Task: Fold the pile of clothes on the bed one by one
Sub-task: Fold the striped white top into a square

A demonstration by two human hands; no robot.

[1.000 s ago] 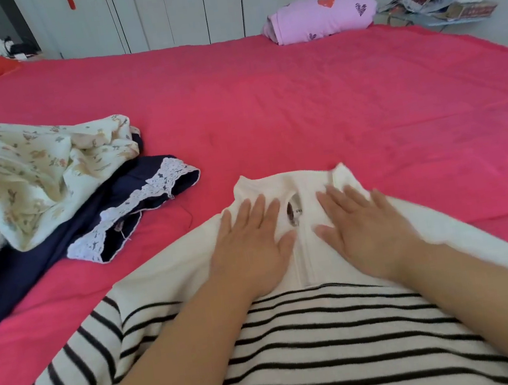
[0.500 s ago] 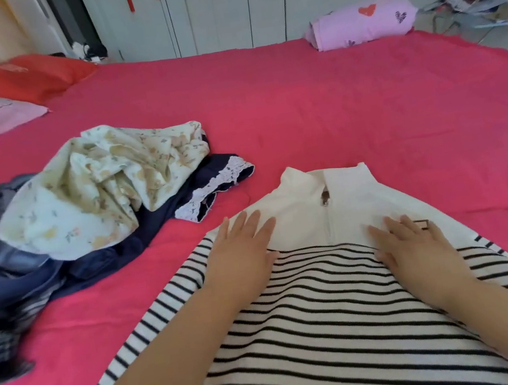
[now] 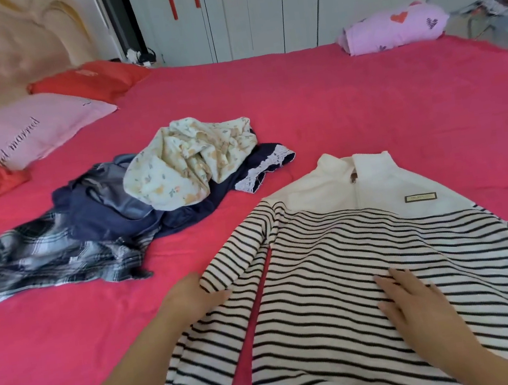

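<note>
Over on the left of the pink bed sheet (image 3: 331, 100) sat the unfolded pile (image 3: 149, 200): a plaid shirt (image 3: 52, 256), a navy garment (image 3: 112, 212) and a floral garment (image 3: 190, 165) on top. My left hand (image 3: 195, 298) pinched the doubled-over sleeve (image 3: 238, 253) of the striped zip-neck sweater (image 3: 367, 241), thumb on top, the other fingers tucked under the cloth and out of sight. I judged the step to be bringing that sleeve across the chest: lift it low, keep the crease in line with the shoulder, avoid dragging the body. My right hand (image 3: 427, 321) lay flat on the stripes, fingers straight and slightly apart, pinning the sweater, which was spread face up near the bed's front edge
</note>
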